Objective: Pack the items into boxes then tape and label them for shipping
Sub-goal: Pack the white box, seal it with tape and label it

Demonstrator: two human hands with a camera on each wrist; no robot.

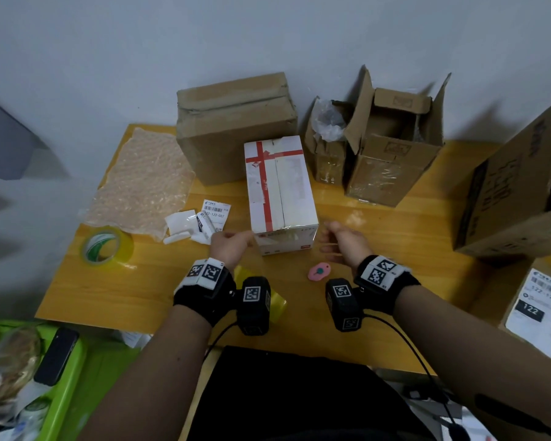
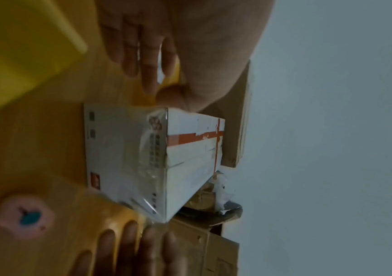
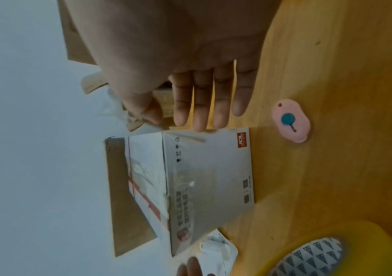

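Neither hand has hold of anything: the left hand [image 1: 228,242] and the right hand [image 1: 342,241] are held with fingers straight and loose, one at each near corner of the white box [image 1: 280,192], which stands on the wooden table [image 1: 395,237] between them; whether the fingertips actually touch its sides cannot be told through the blur. Just behind the right wrist a small pink cutter [image 1: 319,271] lies flat on the wood. The box is judged stiff and fairly light, its cardboard walls holding square corners, so it should be taken by the two long side faces with flat palms. Its near end face is covered with glossy clear tape, which is likely to be slippery, and that face is better avoided for the hold. The box is seen as white, crossed on top by red printed bands, with the lid flaps closed and a seam running away from the hands. Left of the left hand lie loose shipping labels [image 1: 215,210], and further left a tape roll [image 1: 104,246]. Beyond the white box stands a closed brown carton [image 1: 233,128].
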